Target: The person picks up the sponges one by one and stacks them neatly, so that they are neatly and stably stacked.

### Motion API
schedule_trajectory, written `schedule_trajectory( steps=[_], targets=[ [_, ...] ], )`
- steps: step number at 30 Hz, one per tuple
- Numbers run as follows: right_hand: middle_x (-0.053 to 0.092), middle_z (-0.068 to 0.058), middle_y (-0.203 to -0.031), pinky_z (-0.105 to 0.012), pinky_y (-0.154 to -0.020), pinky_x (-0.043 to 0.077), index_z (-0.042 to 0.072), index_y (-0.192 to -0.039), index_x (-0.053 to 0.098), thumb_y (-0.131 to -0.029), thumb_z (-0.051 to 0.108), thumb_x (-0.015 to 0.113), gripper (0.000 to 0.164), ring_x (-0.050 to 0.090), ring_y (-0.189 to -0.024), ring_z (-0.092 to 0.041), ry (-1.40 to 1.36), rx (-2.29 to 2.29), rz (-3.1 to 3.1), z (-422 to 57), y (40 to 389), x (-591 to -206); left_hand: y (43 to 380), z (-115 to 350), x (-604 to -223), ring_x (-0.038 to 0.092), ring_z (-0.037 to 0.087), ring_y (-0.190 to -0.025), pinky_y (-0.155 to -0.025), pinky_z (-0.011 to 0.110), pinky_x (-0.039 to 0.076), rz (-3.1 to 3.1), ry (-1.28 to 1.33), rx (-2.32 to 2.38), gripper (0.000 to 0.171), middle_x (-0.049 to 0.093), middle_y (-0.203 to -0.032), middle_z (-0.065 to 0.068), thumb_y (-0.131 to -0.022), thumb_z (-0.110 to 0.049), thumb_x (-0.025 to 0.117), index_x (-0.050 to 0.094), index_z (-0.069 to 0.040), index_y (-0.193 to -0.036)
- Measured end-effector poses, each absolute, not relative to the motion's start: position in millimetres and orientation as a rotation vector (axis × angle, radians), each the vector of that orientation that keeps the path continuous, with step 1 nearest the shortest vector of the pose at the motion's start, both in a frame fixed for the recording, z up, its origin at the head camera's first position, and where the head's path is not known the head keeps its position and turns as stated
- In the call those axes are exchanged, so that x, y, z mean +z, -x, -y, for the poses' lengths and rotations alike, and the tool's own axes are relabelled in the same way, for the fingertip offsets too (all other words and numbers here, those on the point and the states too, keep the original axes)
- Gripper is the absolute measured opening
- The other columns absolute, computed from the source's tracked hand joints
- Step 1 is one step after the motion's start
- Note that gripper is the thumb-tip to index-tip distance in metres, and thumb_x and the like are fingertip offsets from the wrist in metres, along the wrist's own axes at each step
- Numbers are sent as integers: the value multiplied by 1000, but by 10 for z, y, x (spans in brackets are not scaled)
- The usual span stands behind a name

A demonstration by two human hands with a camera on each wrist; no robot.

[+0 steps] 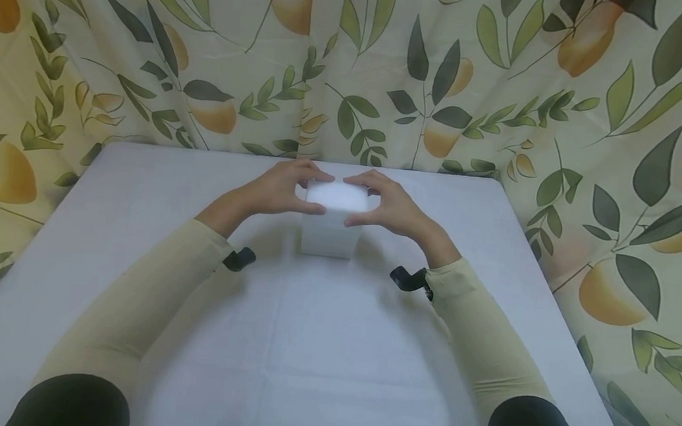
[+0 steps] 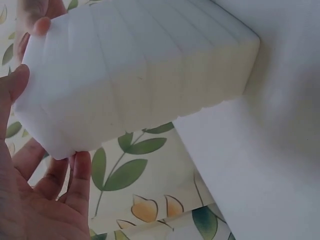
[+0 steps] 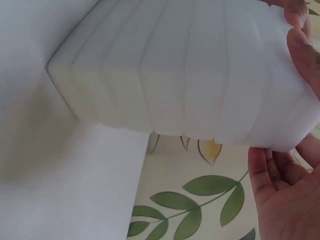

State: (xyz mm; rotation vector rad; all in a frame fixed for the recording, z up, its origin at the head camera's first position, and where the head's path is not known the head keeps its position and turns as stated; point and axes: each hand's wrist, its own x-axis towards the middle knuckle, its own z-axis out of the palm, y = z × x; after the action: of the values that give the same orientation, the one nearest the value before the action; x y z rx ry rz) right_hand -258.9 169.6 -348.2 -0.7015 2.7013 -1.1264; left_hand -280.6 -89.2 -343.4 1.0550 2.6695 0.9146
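A stack of white, sponge-like slabs (image 1: 329, 233) stands upright on the white table near its back edge. Seams between several layers show in the left wrist view on the stack's sides (image 2: 140, 75). My left hand (image 1: 280, 190) grips the top of the stack from the left, thumb on the near face and fingers at the back. From the right, my right hand (image 1: 397, 209) holds the same top part in a mirrored way. The thumbs lie near each other on the front. In the right wrist view, the right hand's fingers (image 3: 260, 175) curl behind the uppermost slab.
A white cloth-like surface covers the table (image 1: 318, 370). Behind it and along both sides hangs a curtain (image 1: 210, 52) with a leaf and fruit print. A black wrist mount (image 1: 239, 259) sticks out from the left sleeve, another black mount (image 1: 409, 279) from the right.
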Motion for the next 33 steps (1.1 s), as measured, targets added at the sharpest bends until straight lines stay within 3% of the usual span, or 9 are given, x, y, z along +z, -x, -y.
schedule_trajectory(
  steps=[17,29,33],
  targets=[
    [53,-3,-128,-47,-101,45,16,-137,55,-75,30,85,70,49,-119,-24,719,-1115,-2729,-1670,2562,-3556,2817,909,-3471,55,20,-108,-91,36,51,-2668,-1043,952,64,56,-126,1,-80,-39,80,60,-18,-137],
    [54,-2,-131,-44,-107,42,15,-136,56,-77,36,84,69,50,-123,-21,752,-1140,-2768,-1680,2557,-3552,2811,918,-3492,56,23,-111,-97,46,50,-2658,-1029,957,66,55,-130,3,-79,-41,80,59,-18,-138],
    [55,-1,-132,-43,-103,45,15,-134,60,-76,37,84,66,49,-123,-19,781,-1160,-2778,-1687,2563,-3529,2808,911,-3482,56,23,-111,-97,45,49,-2651,-1023,965,67,54,-130,3,-79,-42,80,59,-18,-138]
  ],
)
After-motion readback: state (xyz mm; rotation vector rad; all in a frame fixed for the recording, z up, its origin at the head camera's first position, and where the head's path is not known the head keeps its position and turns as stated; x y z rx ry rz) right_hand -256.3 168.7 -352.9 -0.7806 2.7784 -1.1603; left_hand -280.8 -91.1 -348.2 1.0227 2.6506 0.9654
